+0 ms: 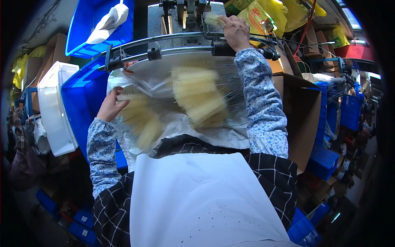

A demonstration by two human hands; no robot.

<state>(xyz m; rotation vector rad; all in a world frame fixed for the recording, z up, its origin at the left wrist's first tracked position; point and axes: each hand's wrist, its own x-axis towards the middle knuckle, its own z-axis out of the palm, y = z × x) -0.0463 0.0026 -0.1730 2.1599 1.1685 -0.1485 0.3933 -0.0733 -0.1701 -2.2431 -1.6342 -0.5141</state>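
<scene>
Crowded workshop, seen from above. White plastic sheet [164, 82] spread over the work surface at frame centre, crinkled, with a white apron [197, 197] filling the lower middle. Two curved metal rails [181, 43] arching across the upper centre, with black clamps on them. Blue bins [82, 94] at left and upper left, a white tub [53, 107] against the left edge, a white bag [109, 22] hanging at upper left. Yellow bags [267, 12] at upper right, a brown carton [304, 115] at right, more blue crates behind it.

Brushes [197, 90] heaped on the sheet just below the rails: pale cream bristles on thin wire stems, cylindrical, fanned out and overlapping. Second heap at centre left, blurred, so individual brushes hard to count there.

Left hand [110, 105] at centre left, fingers spread apart, fingertips on a brush [129, 97] at the edge of the left heap; probably not closed round it, though blur hides the grip. Right hand [235, 31] raised to upper centre above the rails, fingers curled tight round the stem of a single brush [212, 19], bristle end pointing left beside machine parts [185, 10].

Little free room: rails close above the heaps, blue bin wall tight against the left hand, carton edge just right of the right sleeve. Open sheet only between the two heaps.
</scene>
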